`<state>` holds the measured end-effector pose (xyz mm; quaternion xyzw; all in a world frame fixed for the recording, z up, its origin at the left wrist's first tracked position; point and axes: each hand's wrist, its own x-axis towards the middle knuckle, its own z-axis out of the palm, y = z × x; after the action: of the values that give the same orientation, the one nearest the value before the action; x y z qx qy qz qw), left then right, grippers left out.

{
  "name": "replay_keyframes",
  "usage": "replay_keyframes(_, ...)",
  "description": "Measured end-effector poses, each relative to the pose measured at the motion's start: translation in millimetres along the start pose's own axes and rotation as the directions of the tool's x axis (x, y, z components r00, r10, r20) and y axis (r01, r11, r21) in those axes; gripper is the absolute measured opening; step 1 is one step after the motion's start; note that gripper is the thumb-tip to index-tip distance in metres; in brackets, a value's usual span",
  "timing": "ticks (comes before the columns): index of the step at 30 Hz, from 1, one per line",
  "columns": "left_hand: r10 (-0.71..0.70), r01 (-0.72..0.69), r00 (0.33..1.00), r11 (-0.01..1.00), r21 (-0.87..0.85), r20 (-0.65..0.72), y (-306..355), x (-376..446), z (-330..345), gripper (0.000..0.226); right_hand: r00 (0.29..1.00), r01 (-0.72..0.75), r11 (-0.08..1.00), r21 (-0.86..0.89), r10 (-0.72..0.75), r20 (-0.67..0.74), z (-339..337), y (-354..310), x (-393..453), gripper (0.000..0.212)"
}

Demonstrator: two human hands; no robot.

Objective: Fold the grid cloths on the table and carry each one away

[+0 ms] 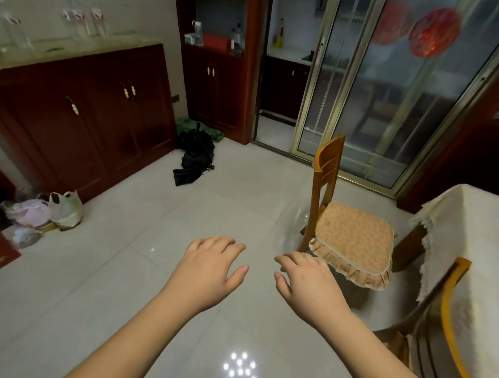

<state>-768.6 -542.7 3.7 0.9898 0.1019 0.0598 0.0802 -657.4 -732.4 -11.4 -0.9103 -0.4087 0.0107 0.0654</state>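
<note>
Your left hand point(211, 268) and right hand point(307, 281) hover side by side, palms down, at lower centre of the frame over the tiled floor point(126, 269), fingers loosely spread and holding nothing. No grid cloth is in view. The desk point(479, 225), under a cream cover, sits at the right edge, with a cushioned chair point(351, 237) beside it. Plastic bags point(63, 207) with unclear contents lie at left.
</note>
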Motion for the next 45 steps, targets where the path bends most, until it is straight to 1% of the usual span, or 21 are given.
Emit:
replay_keyframes(3,0.032,-0.031,0.998,0.999,-0.011,0.045,-19,27,0,0.072,1.000,-0.025,1.000,-0.009,0.025,0.006,-4,1,32,0.042)
replay_keyframes(6,0.051,-0.050,0.998,0.999,-0.020,0.023,-31,56,8,0.068,0.999,-0.045,0.999,-0.010,0.045,0.018,-3,9,60,0.043)
replay_keyframes(11,0.103,-0.099,0.989,0.994,-0.044,0.104,-39,122,20,0.074,0.997,-0.080,0.997,-0.020,0.080,0.019,7,34,109,0.042)
replay_keyframes(13,0.122,-0.119,0.986,0.992,-0.031,0.116,-40,155,27,0.072,0.996,-0.091,0.995,-0.029,0.091,0.004,11,49,133,0.041)
replay_keyframes(17,0.146,-0.149,0.977,0.989,0.003,0.154,-40,221,48,0.059,0.993,-0.107,0.993,-0.047,0.105,-0.050,15,84,188,0.038)
replay_keyframes(19,0.148,-0.152,0.972,0.988,0.005,0.180,-39,253,53,0.058,0.991,-0.121,0.991,-0.062,0.117,-0.064,17,103,214,0.036)
replay_keyframes(21,0.152,-0.158,0.974,0.987,0.021,0.169,-41,283,54,0.059,0.989,-0.136,0.989,-0.065,0.132,-0.063,19,118,238,0.034)
replay_keyframes(23,0.148,-0.155,0.976,0.987,0.035,0.161,-42,311,50,0.063,0.987,-0.149,0.986,-0.074,0.144,-0.077,21,133,262,0.032)
replay_keyframes(26,0.130,-0.140,0.962,0.990,0.026,0.239,-48,349,47,0.080,0.985,-0.159,0.982,-0.100,0.152,-0.079,26,148,294,0.030)
replay_keyframes(29,0.129,-0.138,0.963,0.990,0.020,0.236,-59,380,50,0.085,0.985,-0.158,0.983,-0.089,0.151,-0.085,32,156,325,0.030)
replay_keyframes(33,0.144,-0.151,0.962,0.989,0.010,0.231,-86,421,55,0.079,0.986,-0.152,0.986,-0.073,0.146,-0.081,41,162,371,0.031)
replay_keyframes(37,0.162,-0.163,0.968,0.987,-0.011,0.194,-131,466,66,0.066,0.981,-0.154,0.984,-0.090,0.141,-0.136,55,161,431,0.030)
replay_keyframes(40,0.148,-0.147,0.967,0.989,-0.021,0.209,-174,502,72,0.066,0.977,-0.169,0.981,-0.091,0.155,-0.146,62,152,481,0.044)
replay_keyframes(42,0.161,-0.162,0.966,0.987,-0.015,0.202,-195,523,68,0.068,0.972,-0.177,0.980,-0.093,0.159,-0.174,63,145,509,0.046)
replay_keyframes(45,0.203,-0.200,0.962,0.979,-0.036,0.185,-227,561,55,0.075,0.965,-0.204,0.977,-0.059,0.190,-0.181,60,133,558,0.044)
